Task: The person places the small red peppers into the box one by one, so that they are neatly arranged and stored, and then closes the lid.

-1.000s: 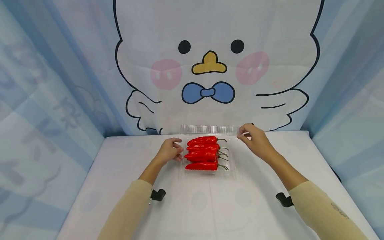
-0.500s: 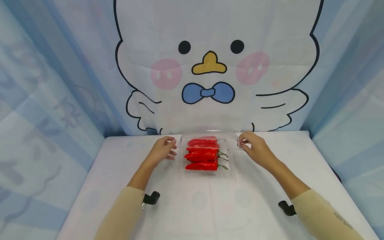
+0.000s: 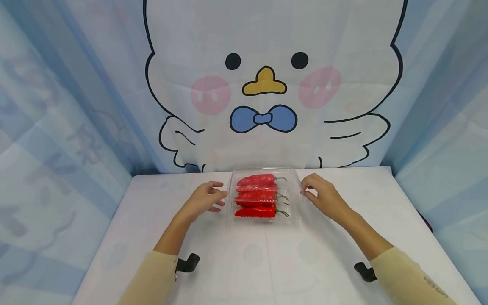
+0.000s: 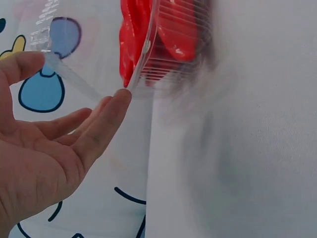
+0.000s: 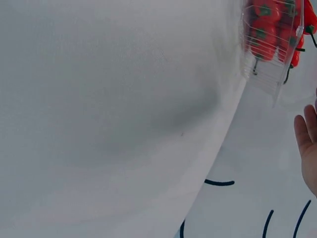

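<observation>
A clear plastic clamshell box (image 3: pixel 295 212) holds several red peppers (image 3: pixel 255 212) with green stems, lying side by side. Its hinged lid (image 3: pixel 263 170) is tilted down over the peppers, partly lowered. At the lid's right edge, my right hand (image 3: pixel 322 194) pinches the plastic between thumb and forefinger. My left hand (image 3: pixel 203 199) is at the box's left side with its fingers extended. In the left wrist view, the thumb tip meets the lid edge (image 4: pixel 74 74) and a fingertip lies at the tray rim (image 4: pixel 141 64). Only some fingers (image 5: pixel 302 134) show in the right wrist view.
The box stands near the back of a white-covered table (image 3: pixel 267 262). Behind it hangs a cloth backdrop (image 3: pixel 263 148) with a cartoon chick, and blue curtains (image 3: pixel 57 169) flank both sides. Black wrist-camera mounts (image 3: pixel 188 263) stick out from the sleeves.
The lid has swung from standing up at the back to forward and down over the peppers, led by my right hand. My left hand drew back left, then came in lower beside the box.
</observation>
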A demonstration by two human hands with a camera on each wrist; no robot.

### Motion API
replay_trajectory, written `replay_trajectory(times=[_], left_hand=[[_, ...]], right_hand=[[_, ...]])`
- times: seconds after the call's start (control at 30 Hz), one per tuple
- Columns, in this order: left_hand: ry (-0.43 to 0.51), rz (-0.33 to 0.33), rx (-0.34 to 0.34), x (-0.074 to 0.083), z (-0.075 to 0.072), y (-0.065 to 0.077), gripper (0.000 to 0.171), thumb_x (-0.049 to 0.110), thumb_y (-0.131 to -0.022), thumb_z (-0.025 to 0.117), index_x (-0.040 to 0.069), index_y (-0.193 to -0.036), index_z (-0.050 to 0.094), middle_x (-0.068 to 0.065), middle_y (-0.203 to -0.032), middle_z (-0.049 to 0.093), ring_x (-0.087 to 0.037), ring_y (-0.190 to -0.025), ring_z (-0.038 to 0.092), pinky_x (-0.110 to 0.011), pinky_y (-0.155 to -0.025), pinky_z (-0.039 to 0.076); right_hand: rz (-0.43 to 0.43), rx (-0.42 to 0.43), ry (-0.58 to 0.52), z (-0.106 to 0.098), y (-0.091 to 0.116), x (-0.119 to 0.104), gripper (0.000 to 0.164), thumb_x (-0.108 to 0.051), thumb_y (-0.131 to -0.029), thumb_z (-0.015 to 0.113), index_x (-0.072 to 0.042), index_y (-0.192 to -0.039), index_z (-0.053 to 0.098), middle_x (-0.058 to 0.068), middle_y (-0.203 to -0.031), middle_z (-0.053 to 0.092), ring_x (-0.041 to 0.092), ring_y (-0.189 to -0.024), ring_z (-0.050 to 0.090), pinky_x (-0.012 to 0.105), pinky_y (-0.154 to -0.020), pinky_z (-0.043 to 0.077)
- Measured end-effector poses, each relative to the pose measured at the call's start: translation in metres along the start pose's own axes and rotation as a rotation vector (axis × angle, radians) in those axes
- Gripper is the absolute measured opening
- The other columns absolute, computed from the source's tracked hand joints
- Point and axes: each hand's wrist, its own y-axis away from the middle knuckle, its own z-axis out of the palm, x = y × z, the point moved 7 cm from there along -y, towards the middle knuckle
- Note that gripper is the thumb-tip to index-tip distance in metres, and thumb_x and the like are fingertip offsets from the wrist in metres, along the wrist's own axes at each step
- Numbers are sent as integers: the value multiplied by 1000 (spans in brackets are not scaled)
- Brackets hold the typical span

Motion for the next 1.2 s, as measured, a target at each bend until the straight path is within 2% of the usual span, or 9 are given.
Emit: replay_trajectory(times=[0.3,0.63,0.83,1.0,1.1,1.2], left_hand=[[-36,-47,-40,-13,8,6,62,32,-98,69,6,-150,46,-19,-131,64,-23,-97,73,-41,-85,65],[-49,-94,-89,-22,19,9,57,24,-98,68,2,-147,48,-18,-120,70,-23,-88,75,-41,-83,66],[-40,-102,-109,-26,23,12,58,25,-96,68,0,-146,50,-14,-107,73,-23,-85,75,-39,-79,66],[-29,-98,-118,-28,26,12,54,24,-95,67,-3,-140,54,-10,-96,75,-23,-80,75,-38,-75,66],[-18,-92,-117,-30,27,11,45,21,-96,66,-4,-133,60,-9,-92,76,-23,-77,75,-37,-72,67],[-11,-85,-117,-31,28,11,36,20,-97,65,-3,-125,64,-9,-90,76,-23,-74,74,-37,-70,66]], right_hand=[[-5,-13,4,5,4,-1,33,10,-82,79,-17,-91,60,0,-106,66,20,-103,67,42,-88,63],[15,-50,-21,9,17,2,30,4,-83,82,-16,-96,64,1,-109,64,21,-103,67,40,-85,64],[84,-98,-96,12,26,6,21,4,-91,73,-11,-105,67,3,-111,65,23,-102,70,36,-86,64],[162,-136,-134,13,34,10,18,1,-98,62,-7,-115,65,9,-116,66,29,-105,71,41,-88,64],[222,-169,-162,14,38,12,21,-8,-102,62,-6,-122,62,12,-122,66,31,-108,71,45,-90,63],[277,-204,-191,16,41,14,31,-17,-104,62,-4,-131,57,14,-127,66,31,-110,71,45,-90,63]])
